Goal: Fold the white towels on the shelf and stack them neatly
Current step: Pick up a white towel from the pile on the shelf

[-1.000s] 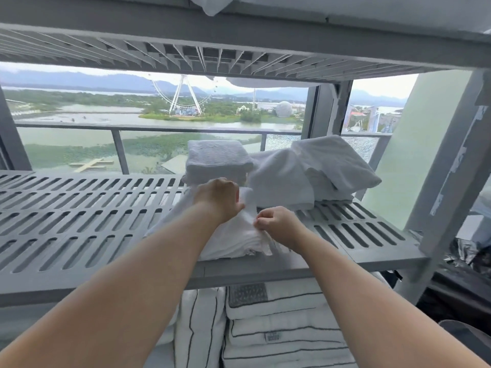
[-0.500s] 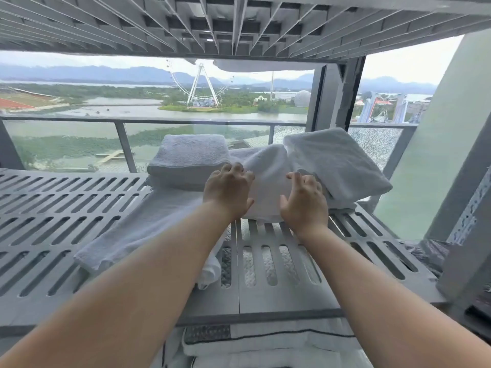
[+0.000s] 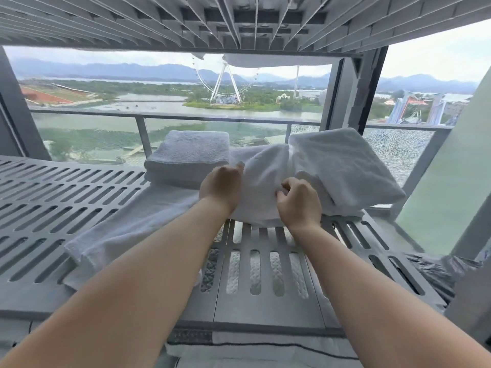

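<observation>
A loose towel [image 3: 261, 179] lay bunched at the far middle of the slatted shelf [image 3: 53, 208]. It sat between a folded stack [image 3: 190, 152] on its left and a tilted folded towel [image 3: 342, 166] on its right. The left hand [image 3: 221, 185] was bent over its left edge; whether it gripped could not be told. The right hand [image 3: 299, 201] was curled, pinching fabric. A spread towel [image 3: 127, 229] lay flat at near left.
</observation>
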{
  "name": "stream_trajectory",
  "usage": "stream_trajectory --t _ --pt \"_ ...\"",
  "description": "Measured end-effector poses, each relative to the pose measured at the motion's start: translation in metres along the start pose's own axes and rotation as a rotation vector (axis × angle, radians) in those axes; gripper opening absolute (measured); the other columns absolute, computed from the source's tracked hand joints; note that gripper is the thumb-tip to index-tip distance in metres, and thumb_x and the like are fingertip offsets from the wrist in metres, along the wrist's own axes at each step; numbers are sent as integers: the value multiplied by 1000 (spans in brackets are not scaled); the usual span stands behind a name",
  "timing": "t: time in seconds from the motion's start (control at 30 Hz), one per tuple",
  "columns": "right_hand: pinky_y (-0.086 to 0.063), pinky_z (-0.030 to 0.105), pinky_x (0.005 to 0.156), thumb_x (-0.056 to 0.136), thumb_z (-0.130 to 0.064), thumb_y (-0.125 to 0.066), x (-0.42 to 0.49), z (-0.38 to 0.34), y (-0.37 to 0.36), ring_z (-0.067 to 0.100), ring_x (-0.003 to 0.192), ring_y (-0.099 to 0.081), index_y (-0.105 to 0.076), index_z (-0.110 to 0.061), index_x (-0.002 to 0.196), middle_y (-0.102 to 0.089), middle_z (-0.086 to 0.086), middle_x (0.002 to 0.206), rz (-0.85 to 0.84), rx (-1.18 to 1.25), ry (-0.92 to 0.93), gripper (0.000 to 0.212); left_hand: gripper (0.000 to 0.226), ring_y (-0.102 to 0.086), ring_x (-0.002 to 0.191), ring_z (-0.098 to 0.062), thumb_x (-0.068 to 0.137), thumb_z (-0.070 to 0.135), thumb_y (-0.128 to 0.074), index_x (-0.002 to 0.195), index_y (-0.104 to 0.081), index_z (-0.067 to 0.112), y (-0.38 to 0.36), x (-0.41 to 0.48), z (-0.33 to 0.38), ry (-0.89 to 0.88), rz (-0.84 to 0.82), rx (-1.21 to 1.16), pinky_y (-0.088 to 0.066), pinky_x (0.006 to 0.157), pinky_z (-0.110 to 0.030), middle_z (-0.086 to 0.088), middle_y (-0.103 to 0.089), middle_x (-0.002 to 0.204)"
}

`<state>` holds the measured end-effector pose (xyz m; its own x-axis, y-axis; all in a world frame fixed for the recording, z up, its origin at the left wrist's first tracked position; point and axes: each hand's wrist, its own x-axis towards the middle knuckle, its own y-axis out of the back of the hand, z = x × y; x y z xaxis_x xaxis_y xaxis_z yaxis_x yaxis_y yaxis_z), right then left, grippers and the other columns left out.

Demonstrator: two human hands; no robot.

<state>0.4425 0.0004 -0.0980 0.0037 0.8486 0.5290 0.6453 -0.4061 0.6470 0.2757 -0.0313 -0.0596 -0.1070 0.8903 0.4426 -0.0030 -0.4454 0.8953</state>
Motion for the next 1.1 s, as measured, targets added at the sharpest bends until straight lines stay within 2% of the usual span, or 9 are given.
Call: stream_trajectory --t 0.07,0.2,0.37,0.53,0.77,0.87,0.93,1.03,1.1 --pt "-46 33 80 95 -18 -59 -3 -4 3 27 100 -60 -69 -11 106 -66 9 106 25 38 35 18 56 -65 105 -36 92 -7 -44 143 -45 15 4 1 1 39 4 -14 -56 79 -45 -14 -66 115" --pt "-44 32 79 96 -14 -56 -11 -7 11 25 99 -61 -67 -11 106 -67 7 105 64 84 28 15 56 -65 105 -35 94 -5 -44 145 -43 17 8 -2 1 24 56 -46 -57 81 -45 -14 -67 116" --pt "-42 36 68 96 -10 -50 -37 -12 22 31 88 -62 -60 -11 101 -69 7 88 22 126 -30 12 62 -66 107 -33 93 -3 -46 149 -42 21 21 -21 2 -36 87 -118 -57 84 -42 -13 -67 119" --pt "-35 33 62 93 -16 -48 -66 -33 33 22 75 -56 -54 -19 93 -57 -5 74 45 169 -79 6 65 -65 109 -32 86 -1 -53 146 -46 22 42 -51 -6 -92 100 -253 -55 80 -40 -8 -68 118" --pt "-36 32 74 86 -20 -52 -120 -47 48 21 94 -54 -52 -21 77 -59 -5 93 17 125 -62 9 69 -66 103 -33 82 4 -49 146 -41 29 56 -105 -17 -131 -51 -264 -57 83 -46 -5 -69 110" --pt "-38 31 90 85 -23 -55 -139 -47 57 19 120 -50 -52 -21 71 -61 -5 126 -23 82 -15 14 72 -65 105 -33 82 6 -48 149 -39 31 57 -126 -21 -163 -112 -254 -57 85 -44 -7 -69 110" --pt "-34 28 97 84 -21 -57 -151 -49 63 18 128 -46 -55 -17 70 -58 -8 136 -32 85 34 14 74 -64 107 -32 82 7 -48 150 -38 33 62 -135 -23 -185 -134 -253 -57 87 -44 -6 -69 112" --pt "-35 26 94 81 -20 -53 -165 -54 73 16 122 -50 -58 -12 71 -65 -9 130 -31 114 49 14 74 -64 104 -29 82 4 -45 149 -39 34 71 -141 -27 -227 -155 -305 -57 86 -44 -3 -69 109" --pt "-37 28 75 78 -28 -45 -174 -60 80 19 99 -55 -52 -14 66 -71 -8 103 -51 125 32 19 71 -63 103 -26 83 0 -44 146 -45 33 77 -147 -29 -250 -148 -353 -56 87 -43 1 -70 108"
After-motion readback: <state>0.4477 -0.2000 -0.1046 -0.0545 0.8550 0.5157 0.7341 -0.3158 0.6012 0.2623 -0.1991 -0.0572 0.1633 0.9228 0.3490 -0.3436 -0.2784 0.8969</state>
